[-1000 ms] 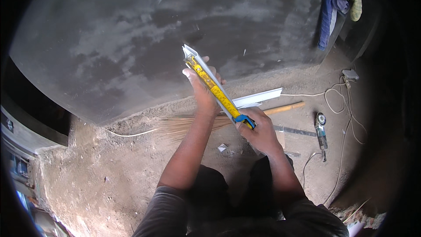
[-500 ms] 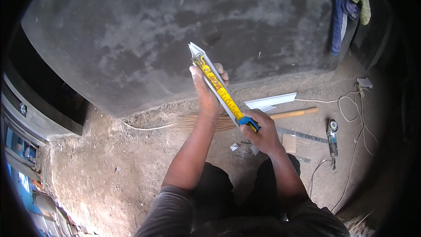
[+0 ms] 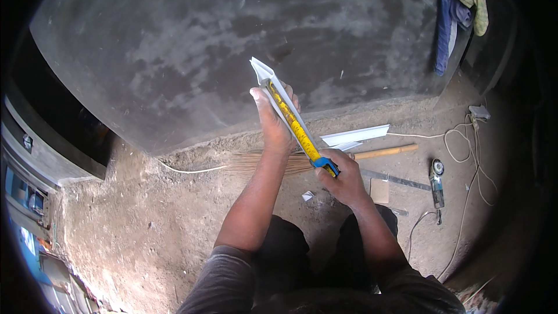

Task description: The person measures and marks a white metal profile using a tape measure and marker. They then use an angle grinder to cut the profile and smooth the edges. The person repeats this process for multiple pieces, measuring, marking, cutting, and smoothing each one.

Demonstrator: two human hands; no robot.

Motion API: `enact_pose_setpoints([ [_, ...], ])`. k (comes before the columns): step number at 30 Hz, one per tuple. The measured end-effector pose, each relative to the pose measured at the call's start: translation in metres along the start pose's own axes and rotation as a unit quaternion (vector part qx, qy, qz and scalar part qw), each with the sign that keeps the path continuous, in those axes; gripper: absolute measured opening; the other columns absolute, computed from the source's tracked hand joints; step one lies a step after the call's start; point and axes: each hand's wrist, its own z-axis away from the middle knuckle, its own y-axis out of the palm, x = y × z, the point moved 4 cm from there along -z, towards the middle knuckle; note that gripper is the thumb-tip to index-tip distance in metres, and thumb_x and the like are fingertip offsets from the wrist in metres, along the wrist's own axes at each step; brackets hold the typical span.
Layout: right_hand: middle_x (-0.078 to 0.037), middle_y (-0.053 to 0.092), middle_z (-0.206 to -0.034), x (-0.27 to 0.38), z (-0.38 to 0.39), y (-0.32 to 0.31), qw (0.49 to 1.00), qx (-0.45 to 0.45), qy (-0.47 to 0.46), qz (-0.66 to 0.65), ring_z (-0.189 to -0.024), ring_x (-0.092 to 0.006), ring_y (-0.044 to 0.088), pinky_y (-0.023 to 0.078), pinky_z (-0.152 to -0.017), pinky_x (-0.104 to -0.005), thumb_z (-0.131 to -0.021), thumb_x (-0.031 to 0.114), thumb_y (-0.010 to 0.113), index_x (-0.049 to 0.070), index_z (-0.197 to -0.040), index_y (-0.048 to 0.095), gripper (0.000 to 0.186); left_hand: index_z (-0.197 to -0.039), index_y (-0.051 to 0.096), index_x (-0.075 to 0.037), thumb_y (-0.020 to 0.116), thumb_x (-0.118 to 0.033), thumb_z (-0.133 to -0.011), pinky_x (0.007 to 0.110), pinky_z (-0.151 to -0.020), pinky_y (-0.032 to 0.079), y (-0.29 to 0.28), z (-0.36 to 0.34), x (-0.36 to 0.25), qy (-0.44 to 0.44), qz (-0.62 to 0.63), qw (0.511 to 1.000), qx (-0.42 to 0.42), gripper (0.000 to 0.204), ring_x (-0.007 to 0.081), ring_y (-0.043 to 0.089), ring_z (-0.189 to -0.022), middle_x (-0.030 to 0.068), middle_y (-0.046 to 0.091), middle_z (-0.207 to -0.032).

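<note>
My left hand (image 3: pixel 270 116) is closed around a white angled profile strip (image 3: pixel 260 70), which points diagonally up and away from me, its upper end pointed. A worn yellow tape blade (image 3: pixel 295 123) lies along the strip's channel, its metal end a little below the strip's top. My right hand (image 3: pixel 343 181) is closed on the blue tape measure case (image 3: pixel 326 166) at the lower end, close against the strip. My left fingertips show behind the strip's right edge.
A dark plastered wall (image 3: pixel 186 52) stands ahead, with hanging clothes (image 3: pixel 446 17) at right. On the dusty floor lie white offcuts (image 3: pixel 354 135), a twig broom (image 3: pixel 244 163) with wooden handle, a metal bar (image 3: pixel 407 181), an angle grinder (image 3: pixel 437 183) and loose cables (image 3: pixel 459 148). A doorway (image 3: pixel 75 134) is at left.
The view has shifted, so the floor and wall sit further right than a second ago. The blade's end has moved down from the strip's tip toward my right hand. Both hands keep their grip.
</note>
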Motion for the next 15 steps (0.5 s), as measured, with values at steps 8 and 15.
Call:
enact_pose_setpoints([
  [8, -0.020, 0.072, -0.127, -0.004, 0.002, 0.010, 0.995, -0.027, -0.054, 0.081, -0.120, -0.0348, 0.069, 0.051, -0.106, -0.0455, -0.096, 0.023, 0.077, 0.000, -0.133, 0.067, 0.045, -0.104, 0.056, -0.015, 0.040, -0.082, -0.105, 0.032, -0.061, 0.048, -0.009, -0.003, -0.004, 0.004, -0.007, 0.998, -0.064, 0.069, 0.0173, 0.055, -0.067, 0.0010, 0.053, -0.081],
  [15, -0.020, 0.073, -0.124, 0.013, -0.003, -0.008, 0.997, 0.049, -0.010, 0.060, -0.116, -0.0358, 0.071, 0.053, -0.103, -0.0462, -0.100, 0.032, 0.074, 0.002, -0.135, 0.065, 0.047, -0.106, 0.059, -0.015, 0.039, -0.087, -0.102, 0.031, -0.060, 0.049, 0.012, -0.001, -0.020, 0.013, -0.021, 0.996, -0.082, 0.075, 0.0178, 0.056, -0.062, 0.0032, 0.054, -0.072],
])
